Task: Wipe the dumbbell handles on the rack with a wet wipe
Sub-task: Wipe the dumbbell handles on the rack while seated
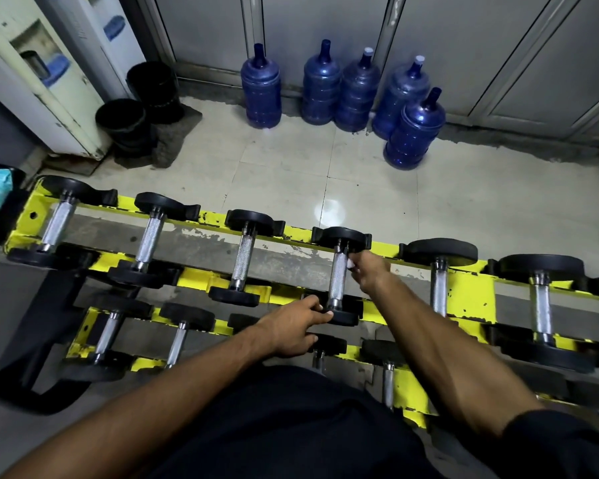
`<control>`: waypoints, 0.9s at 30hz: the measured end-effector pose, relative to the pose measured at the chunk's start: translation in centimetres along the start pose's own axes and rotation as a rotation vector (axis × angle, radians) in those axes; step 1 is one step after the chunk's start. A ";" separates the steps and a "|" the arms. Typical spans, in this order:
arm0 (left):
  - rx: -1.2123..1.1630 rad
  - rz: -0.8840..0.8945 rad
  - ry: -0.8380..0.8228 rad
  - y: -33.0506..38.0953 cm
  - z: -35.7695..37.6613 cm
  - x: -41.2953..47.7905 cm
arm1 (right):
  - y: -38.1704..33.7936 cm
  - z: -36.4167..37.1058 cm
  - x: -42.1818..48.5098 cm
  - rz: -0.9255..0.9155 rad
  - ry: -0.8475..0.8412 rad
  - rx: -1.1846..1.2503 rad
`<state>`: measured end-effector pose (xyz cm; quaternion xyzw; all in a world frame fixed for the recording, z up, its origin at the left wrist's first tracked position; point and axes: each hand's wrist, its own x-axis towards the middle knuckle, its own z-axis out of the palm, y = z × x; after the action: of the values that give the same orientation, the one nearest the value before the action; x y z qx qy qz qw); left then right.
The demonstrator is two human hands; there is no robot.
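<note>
From where I stand, the black-headed dumbbells with knurled steel handles (242, 261) sit apart along the top tier of the chipped yellow steel rack (464, 281) — grey shelf shows between them, room for a hand to drop in. One bay is taken: the left hand (291, 328) grips the near head of the fourth dumbbell (338, 281), and the right hand (370, 271) holds a white wet wipe (351, 264) to its handle, with the forearm crossing the gap to its right. Both arms cover the lower tier at bottom centre. Beyond the rack, the pale tiled floor (291, 174) lies open up to the five blue plastic water jugs (357, 95) at top centre and the two black buckets (132, 122) at upper left.
</note>
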<state>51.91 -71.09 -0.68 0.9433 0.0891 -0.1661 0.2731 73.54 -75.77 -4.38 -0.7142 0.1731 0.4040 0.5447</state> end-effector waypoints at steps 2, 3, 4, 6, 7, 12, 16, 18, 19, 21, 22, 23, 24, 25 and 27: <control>0.000 -0.005 0.000 0.1 -0.1 0.2 | 1.2 -0.2 -0.6 -0.282 0.135 -0.102; 0.001 -0.007 -0.001 0.2 -0.1 0.3 | 1.8 -0.2 -1.0 -0.420 0.178 -0.159; 0.002 -0.006 -0.004 0.2 -0.2 0.3 | 2.3 -0.3 -1.3 -0.551 0.185 -0.244; 0.006 -0.002 -0.009 0.3 -0.2 0.4 | 2.9 -0.5 -1.5 -0.794 0.145 -0.466; 0.006 -0.001 -0.011 0.3 -0.1 0.5 | 2.9 -0.7 -1.5 -0.923 0.120 -0.579; -0.003 0.000 -0.014 0.1 0.0 0.4 | 1.3 0.3 -1.5 -1.293 0.164 -1.489; 0.002 0.009 -0.026 -0.1 0.2 0.3 | -0.1 2.0 -3.7 -1.135 0.002 -1.935; 0.006 0.010 -0.031 -0.1 0.4 0.3 | -0.4 2.8 -4.5 -1.060 -0.142 -2.080; 0.007 0.008 -0.034 -0.1 0.4 0.4 | -0.5 3.1 -4.7 -1.020 -0.239 -2.126; 0.013 0.006 -0.033 -0.2 0.4 0.4 | -0.5 3.5 -5.2 -0.949 -0.379 -2.161; 0.014 0.004 -0.032 -0.2 0.3 0.4 | -0.6 3.5 -5.2 -0.946 -0.381 -2.158; 0.012 0.001 -0.032 -0.3 0.4 0.4 | -0.9 3.6 -5.3 -0.965 -0.329 -2.145; 0.010 0.000 -0.032 -0.3 0.4 0.4 | -1.3 3.7 -5.3 -0.999 -0.238 -2.124; 0.009 0.002 -0.032 -0.2 0.4 0.4 | -1.8 3.7 -5.4 -1.029 -0.149 -2.099; 0.006 0.011 -0.029 -0.1 0.3 0.5 | -2.2 3.8 -5.4 -1.075 -0.046 -2.091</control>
<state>52.25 -71.14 -1.19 0.9421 0.0792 -0.1785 0.2726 70.24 -72.60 0.86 -0.7876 -0.5762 0.0804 -0.2029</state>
